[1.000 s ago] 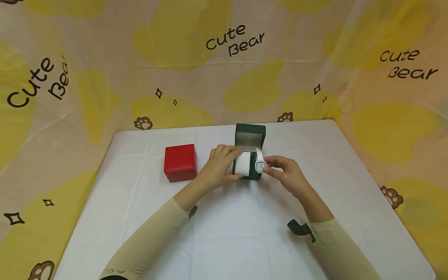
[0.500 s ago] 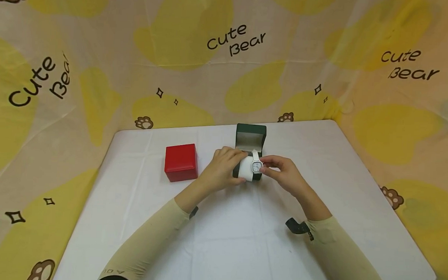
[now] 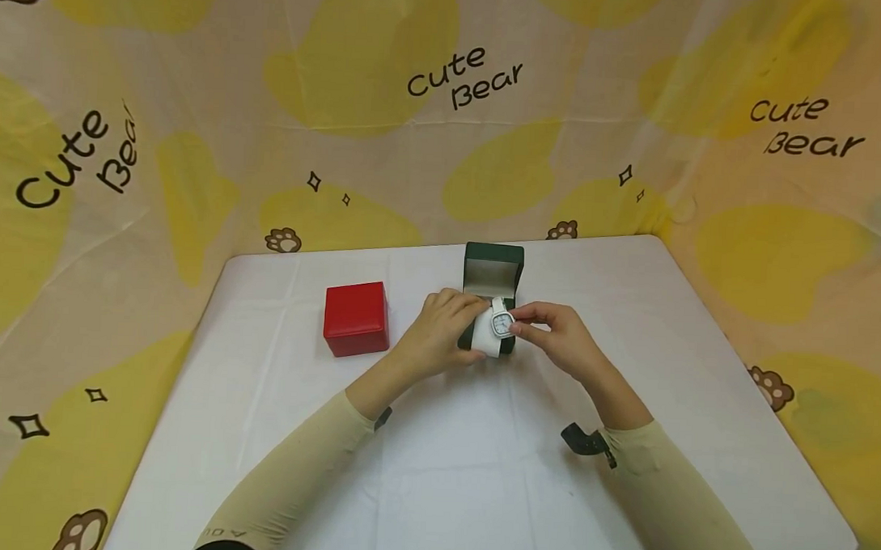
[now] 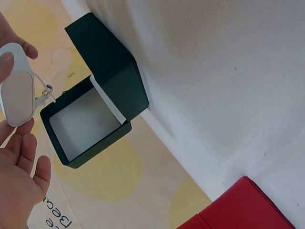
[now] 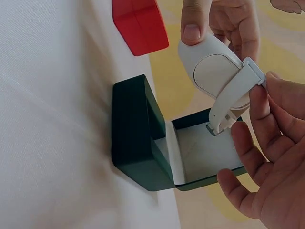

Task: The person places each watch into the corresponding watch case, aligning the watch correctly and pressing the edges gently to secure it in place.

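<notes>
- Landmark: dark green hinged watch box [image 3: 493, 270], lid up, standing on the white-clothed table [image 3: 434, 469]. Inside looks empty in both wrist views – pale lining only.
- Our left hand [image 3: 439, 327], just left of the box & above its open front, has thumb and fingers curled round the white oval cushion [image 5: 214, 71]; firm hold, not a squeeze.
- Our right hand [image 3: 558, 336], just right of the box, pinches the white square-faced wristwatch [image 3: 502, 324] w/ thumb & forefinger; other fingers loosely bent.
- Watch strap [image 5: 233, 102] is wrapped over the cushion near its middle; whether the buckle is done up, we cannot tell.
- Watch + cushion hang in the air right over the box opening, touching neither walls nor lining as far as we see.
- Our judgement: watch is on the cushion, so that part looks done; left – seating the cushion in the box, closing the lid.
- Red closed cube box [image 3: 356, 318] sits well left of the green box, untouched.
</notes>
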`<state>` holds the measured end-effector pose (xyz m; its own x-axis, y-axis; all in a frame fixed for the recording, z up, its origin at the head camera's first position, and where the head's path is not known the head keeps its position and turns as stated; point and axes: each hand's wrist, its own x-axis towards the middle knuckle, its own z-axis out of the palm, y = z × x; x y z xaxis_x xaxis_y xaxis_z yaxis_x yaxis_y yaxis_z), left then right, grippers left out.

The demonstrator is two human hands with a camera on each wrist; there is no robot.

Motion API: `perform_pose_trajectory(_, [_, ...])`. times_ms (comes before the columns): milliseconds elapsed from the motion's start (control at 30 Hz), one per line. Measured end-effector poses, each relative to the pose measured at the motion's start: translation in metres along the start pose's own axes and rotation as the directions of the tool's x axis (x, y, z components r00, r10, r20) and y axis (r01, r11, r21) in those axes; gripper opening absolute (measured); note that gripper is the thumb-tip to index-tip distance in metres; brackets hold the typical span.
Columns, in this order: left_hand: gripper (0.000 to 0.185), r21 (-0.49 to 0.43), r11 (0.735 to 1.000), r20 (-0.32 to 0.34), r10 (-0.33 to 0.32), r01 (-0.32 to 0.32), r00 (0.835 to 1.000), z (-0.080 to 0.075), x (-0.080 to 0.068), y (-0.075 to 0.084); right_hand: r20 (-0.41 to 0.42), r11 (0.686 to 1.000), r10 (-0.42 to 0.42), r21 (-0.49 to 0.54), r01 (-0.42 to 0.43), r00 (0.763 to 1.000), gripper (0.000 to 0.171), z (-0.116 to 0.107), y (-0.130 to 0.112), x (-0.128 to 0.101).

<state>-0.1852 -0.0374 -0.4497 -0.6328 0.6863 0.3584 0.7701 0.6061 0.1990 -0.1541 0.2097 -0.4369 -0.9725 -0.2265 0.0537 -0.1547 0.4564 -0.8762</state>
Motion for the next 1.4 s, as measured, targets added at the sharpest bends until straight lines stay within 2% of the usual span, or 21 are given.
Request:
perform_pose_trajectory(467, [0.079,0.020,1.000,-0.101,0.012,-0.010,0.995,0.004,-0.001,0.000,-0.032,0.998,0.031,0.064,-0.029,0.999,0.024,0.004,-0.001,0.007])
perform_pose_trajectory(633, [0.076,0.001,1.000,-0.102,-0.030,0.030,0.994,0.005,0.000,-0.001,-0.036,0.995,0.034,0.092,-0.030,0.999,0.023,0.009,-0.003,0.007])
perform_pose_trajectory(800, [0.072,-0.038,0.995,-0.097,-0.091,0.087,0.991,0.005,0.001,-0.003,-0.070,1.000,0.020,0.009,-0.020,0.997,0.024,0.011,0.000,0.007])
perform_pose_trajectory(900, [0.072,-0.044,0.991,-0.104,-0.127,0.123,0.986,0.006,0.001,-0.006,-0.085,0.997,-0.021,-0.071,0.015,0.996,0.024,0.013,0.005,0.006])
perform_pose_trajectory(1000, [0.073,-0.051,0.987,-0.117,-0.155,0.150,0.981,0.007,0.002,-0.009,-0.100,0.986,-0.098,-0.142,0.083,0.990,0.028,0.016,0.007,0.005])
perform_pose_trajectory(1200, [0.073,-0.069,0.984,-0.126,-0.170,0.163,0.977,0.005,0.002,-0.010,-0.147,0.938,-0.260,-0.272,0.214,0.954,0.034,0.023,0.011,0.008])
perform_pose_trajectory(1300, [0.073,-0.077,0.983,-0.125,-0.178,0.169,0.976,0.005,0.001,-0.009,-0.160,0.925,-0.296,-0.294,0.241,0.942,0.033,0.025,0.012,0.009])
perform_pose_trajectory(1400, [0.073,-0.080,0.982,-0.125,-0.183,0.173,0.975,0.004,0.001,-0.009,-0.166,0.924,-0.298,-0.296,0.241,0.940,0.032,0.026,0.013,0.009])
